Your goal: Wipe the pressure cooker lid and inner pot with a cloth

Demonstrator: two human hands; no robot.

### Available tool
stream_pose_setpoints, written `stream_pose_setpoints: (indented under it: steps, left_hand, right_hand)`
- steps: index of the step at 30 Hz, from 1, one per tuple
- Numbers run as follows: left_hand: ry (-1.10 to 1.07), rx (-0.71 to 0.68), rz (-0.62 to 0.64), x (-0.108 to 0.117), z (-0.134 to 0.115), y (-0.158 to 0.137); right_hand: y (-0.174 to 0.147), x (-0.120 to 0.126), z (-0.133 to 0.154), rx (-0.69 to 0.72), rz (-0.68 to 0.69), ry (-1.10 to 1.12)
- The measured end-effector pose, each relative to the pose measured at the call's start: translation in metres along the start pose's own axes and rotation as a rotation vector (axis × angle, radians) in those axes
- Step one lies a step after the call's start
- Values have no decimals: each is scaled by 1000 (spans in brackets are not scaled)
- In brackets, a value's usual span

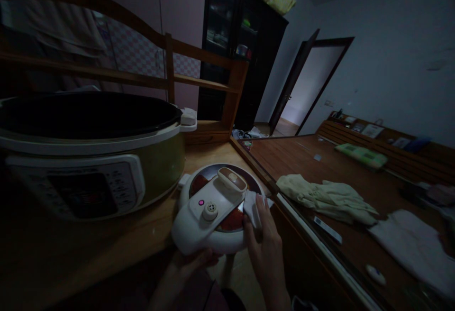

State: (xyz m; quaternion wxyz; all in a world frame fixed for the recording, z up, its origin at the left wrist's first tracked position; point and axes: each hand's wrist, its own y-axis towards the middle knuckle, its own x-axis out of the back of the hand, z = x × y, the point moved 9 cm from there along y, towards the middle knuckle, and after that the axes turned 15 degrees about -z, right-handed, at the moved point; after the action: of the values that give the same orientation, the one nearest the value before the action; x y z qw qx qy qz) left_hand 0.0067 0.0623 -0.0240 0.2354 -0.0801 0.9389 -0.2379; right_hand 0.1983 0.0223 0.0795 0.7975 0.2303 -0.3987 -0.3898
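Angling the right hand point(263, 242) upward, bending its fingers gently, pressing a white cloth point(252, 205) on the glossy panel point(232, 222) of the rounded lid point(192, 225); curling the left hand point(194, 263), fingers partly hidden, around its smooth near rim point(231, 245). Holding everything by the bench point(152, 233), beside the green cooker point(161, 164).

Round white lid point(192, 223), outer face up at the edge of a table point(202, 152), white cloth point(251, 206) on its right side.
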Motion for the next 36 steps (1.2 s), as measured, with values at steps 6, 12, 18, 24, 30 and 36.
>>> stream_pose_setpoints:
  steps: [6,12,18,24,30,36]
  left_hand:
    - [29,-23,15,2,4,4]
    - [60,7,125,1,10,9]
    - [39,-13,55,3,9,8]
    - [44,49,91,5,19,14]
    - [72,35,154,2,17,15]
    - [81,22,145,3,15,12]
  right_hand:
    - [6,6,-12,-102,62,83]
    - [9,22,-13,-19,57,-70]
    - [6,26,-5,-56,60,-51]
    - [12,30,-19,-165,2,-59]
    - [13,31,-30,-238,-26,-20]
    - [15,35,-46,-283,-33,3]
